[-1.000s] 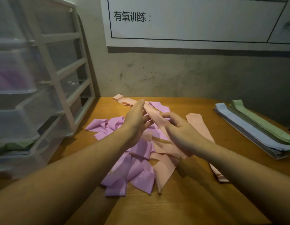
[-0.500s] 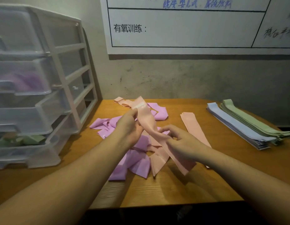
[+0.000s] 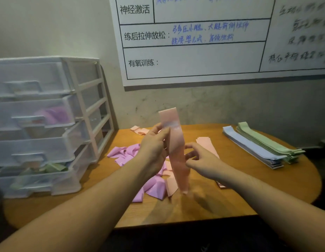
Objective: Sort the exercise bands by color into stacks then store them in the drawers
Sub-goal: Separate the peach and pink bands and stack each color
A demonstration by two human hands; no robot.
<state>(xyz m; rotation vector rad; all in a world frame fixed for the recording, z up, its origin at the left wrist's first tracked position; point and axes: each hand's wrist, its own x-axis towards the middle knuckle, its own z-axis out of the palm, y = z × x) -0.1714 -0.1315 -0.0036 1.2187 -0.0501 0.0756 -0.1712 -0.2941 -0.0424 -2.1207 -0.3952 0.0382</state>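
My left hand (image 3: pixel 154 148) pinches the upper part of a peach exercise band (image 3: pixel 177 153), which hangs nearly upright above the table. My right hand (image 3: pixel 200 160) is beside the band's middle with its fingers spread and loosely curled, at most brushing it. Under the hands lies a loose heap of pink-purple bands (image 3: pixel 125 155) mixed with peach ones. A flat stack of peach bands (image 3: pixel 206 144) lies just behind my right hand. At the right are a blue stack (image 3: pixel 249 146) and a green stack (image 3: pixel 263 140).
A white plastic drawer unit (image 3: pixel 47 124) stands at the table's left, its drawers pulled partly out; one holds purple bands, a lower one green ones. The round wooden table (image 3: pixel 212 206) ends near me. A whiteboard (image 3: pixel 203 42) hangs on the wall.
My left hand has lifted the peach band up off the heap until it hangs upright. My right hand let go of its lower part. The camera has tilted upward.
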